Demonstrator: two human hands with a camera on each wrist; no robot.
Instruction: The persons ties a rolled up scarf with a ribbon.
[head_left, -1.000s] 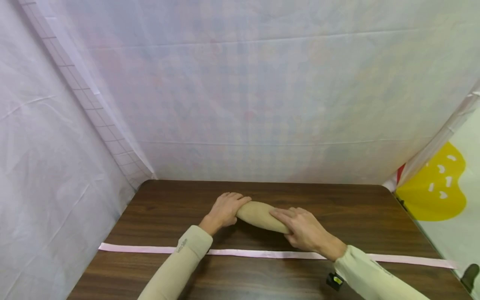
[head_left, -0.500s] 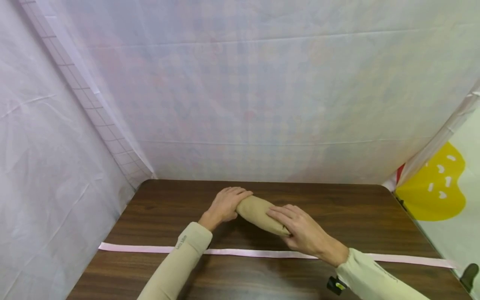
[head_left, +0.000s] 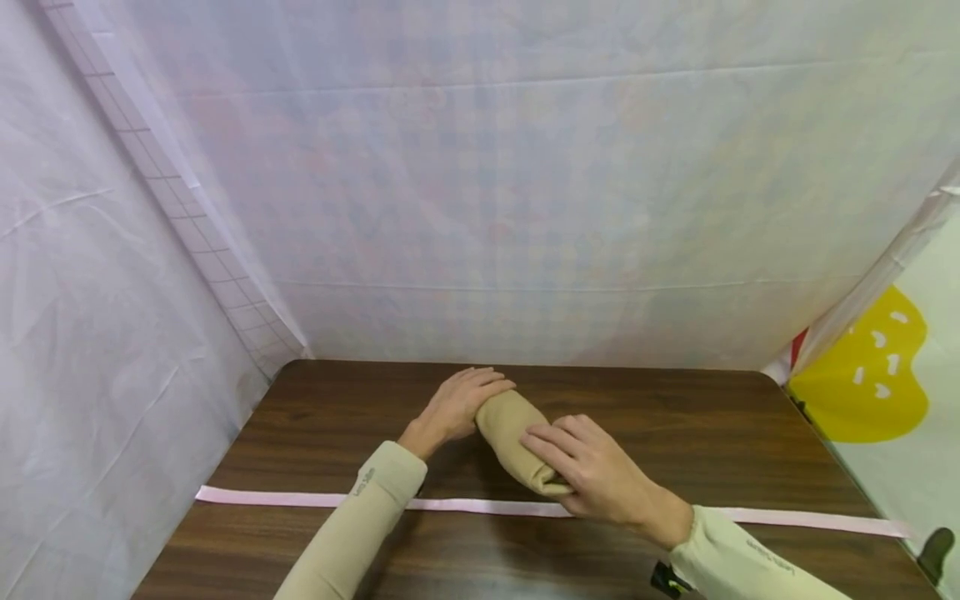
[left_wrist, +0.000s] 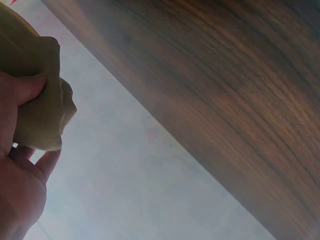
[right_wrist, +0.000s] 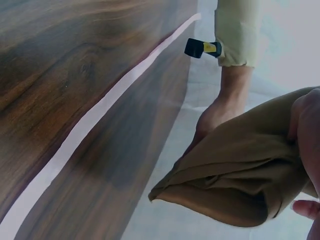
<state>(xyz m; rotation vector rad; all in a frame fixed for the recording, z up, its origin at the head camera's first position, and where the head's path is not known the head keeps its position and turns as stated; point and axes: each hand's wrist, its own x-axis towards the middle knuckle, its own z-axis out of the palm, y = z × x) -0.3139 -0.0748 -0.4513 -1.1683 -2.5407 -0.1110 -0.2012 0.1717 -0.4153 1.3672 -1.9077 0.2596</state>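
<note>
A rolled bundle of khaki cloth (head_left: 512, 435) is held up over the table between my two hands, tilted with its right end nearer me. My left hand (head_left: 456, 407) grips its far left end. In the left wrist view that thumb (left_wrist: 31, 87) presses the cloth's face while fingers curl behind its edge. My right hand (head_left: 600, 473) holds the near right end, fingers laid over the top. Loose folds show at the end of the cloth bundle (right_wrist: 225, 175) in the right wrist view. What the cloth is cannot be told.
Under the hands is a dark wood-grain table (head_left: 705, 433). A pale pink strip (head_left: 285, 498) runs across it from side to side. White sheeting (head_left: 480, 208) hangs behind and at the left. Right of the table is a yellow printed shape (head_left: 862, 375).
The bundle has turned, its right end coming down towards me and its left end going slightly farther away. Its folded end now shows more. Both hands keep their hold.
</note>
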